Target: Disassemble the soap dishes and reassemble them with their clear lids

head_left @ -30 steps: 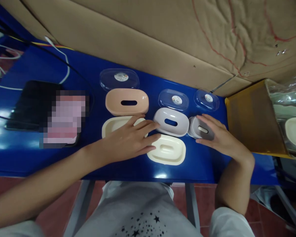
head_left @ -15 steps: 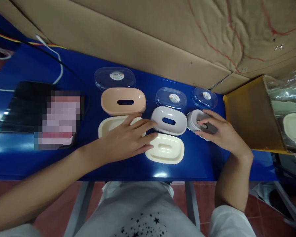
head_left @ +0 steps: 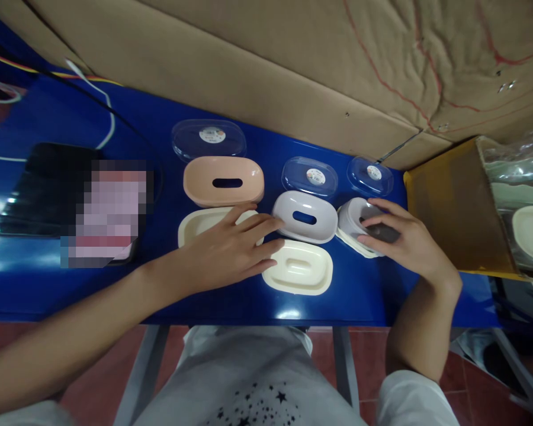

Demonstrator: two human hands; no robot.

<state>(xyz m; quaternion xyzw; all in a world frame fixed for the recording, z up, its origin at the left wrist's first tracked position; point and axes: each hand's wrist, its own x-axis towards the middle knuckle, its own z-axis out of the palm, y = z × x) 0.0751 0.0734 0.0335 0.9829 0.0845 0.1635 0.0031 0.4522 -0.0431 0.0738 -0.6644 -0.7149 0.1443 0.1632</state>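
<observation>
My left hand (head_left: 226,251), fingers spread, lies over a cream tray (head_left: 199,222) at the centre; its fingertips reach the near edge of a white slotted dish (head_left: 305,218) and a second cream tray (head_left: 304,269). A peach slotted dish (head_left: 223,171) stands behind the first tray. Farther right, my right hand (head_left: 393,234) has thumb and fingers around a small grey-white dish (head_left: 353,216). That dish sits tilted on another cream piece (head_left: 359,247), partly hidden beneath it.
Three clear lids with round labels (head_left: 208,141) (head_left: 310,176) (head_left: 370,176) lie behind the dishes. An open cardboard box (head_left: 457,207) with wrapped pieces stands at right. A dark device (head_left: 44,189), a blurred phone (head_left: 111,207) and cables are at left.
My right hand has moved slightly to the right with the small dish, and more of the cream piece beneath shows. My left hand has hardly moved.
</observation>
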